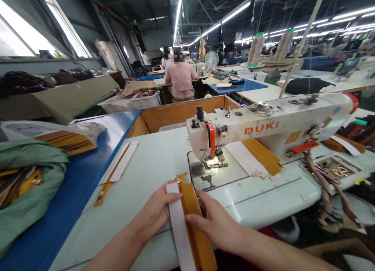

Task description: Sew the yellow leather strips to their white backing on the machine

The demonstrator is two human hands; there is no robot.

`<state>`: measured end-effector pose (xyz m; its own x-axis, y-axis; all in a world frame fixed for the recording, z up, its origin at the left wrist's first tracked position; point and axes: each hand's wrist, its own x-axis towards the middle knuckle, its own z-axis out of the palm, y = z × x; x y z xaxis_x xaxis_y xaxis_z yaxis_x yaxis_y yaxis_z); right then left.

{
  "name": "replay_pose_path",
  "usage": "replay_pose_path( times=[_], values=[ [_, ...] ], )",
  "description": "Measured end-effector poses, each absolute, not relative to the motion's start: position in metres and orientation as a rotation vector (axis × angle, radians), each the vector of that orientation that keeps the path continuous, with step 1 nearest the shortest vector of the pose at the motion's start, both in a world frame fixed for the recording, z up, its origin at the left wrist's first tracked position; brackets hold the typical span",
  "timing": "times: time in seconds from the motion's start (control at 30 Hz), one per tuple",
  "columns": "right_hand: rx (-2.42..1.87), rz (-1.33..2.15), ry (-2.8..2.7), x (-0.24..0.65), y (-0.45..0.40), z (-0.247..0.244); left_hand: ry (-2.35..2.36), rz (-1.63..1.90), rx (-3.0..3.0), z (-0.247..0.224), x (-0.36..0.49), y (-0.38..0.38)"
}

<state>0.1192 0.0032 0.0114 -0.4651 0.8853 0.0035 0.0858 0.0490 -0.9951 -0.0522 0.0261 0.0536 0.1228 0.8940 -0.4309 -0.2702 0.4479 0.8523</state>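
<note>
My left hand (159, 208) is closed on a white strip (179, 220), its thumb lying on top. My right hand (215, 220) grips a mustard-yellow strip (205, 243) that runs alongside the white one. Between the two strips lies a mustard zipper (189, 212) with a metal slider at its far end. The joined piece reaches over the table's near edge towards me. Just beyond my hands stands a sewing machine (234, 126), its lit needle area (215, 161) apart from the piece. Under the machine's arm rest more white strips (246, 157) and yellow strips (260, 156).
Left on the table lies another zipper piece (118, 167). A blue surface (76, 181) holds a green cloth bundle (32, 189) and a plastic bag of yellow pieces (67, 140). A tray with metal rings (334, 169) sits at right. A person in pink (181, 77) sits ahead.
</note>
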Motion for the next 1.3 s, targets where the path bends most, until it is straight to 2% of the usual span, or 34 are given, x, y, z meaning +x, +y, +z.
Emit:
replay_pose_path(
  times=[0.23,0.67,0.77,0.87,0.93,1.07,1.3],
  values=[
    [-1.187,1.637,-1.633,0.111,0.019,0.002,1.273,1.104,0.706,0.042,-0.051,0.060],
    [-1.452,1.395,-1.843,0.091,0.059,0.022,1.583,1.121,1.148,0.029,-0.069,0.153],
    [-1.499,1.152,-2.053,0.116,0.062,0.040,1.717,1.114,1.270,0.035,-0.076,0.150],
    [-1.783,0.471,-2.331,0.165,0.073,0.060,1.832,1.082,1.369,0.037,-0.085,0.128],
    [-1.939,0.287,-2.264,0.200,0.086,0.067,1.906,1.021,1.551,0.034,-0.089,0.107],
    [-2.136,0.151,-2.221,0.239,0.111,0.063,1.939,0.912,1.930,0.021,-0.086,0.074],
    [-2.270,0.102,-2.230,0.239,0.123,0.054,1.921,0.941,2.211,0.009,-0.091,0.045]
  ],
)
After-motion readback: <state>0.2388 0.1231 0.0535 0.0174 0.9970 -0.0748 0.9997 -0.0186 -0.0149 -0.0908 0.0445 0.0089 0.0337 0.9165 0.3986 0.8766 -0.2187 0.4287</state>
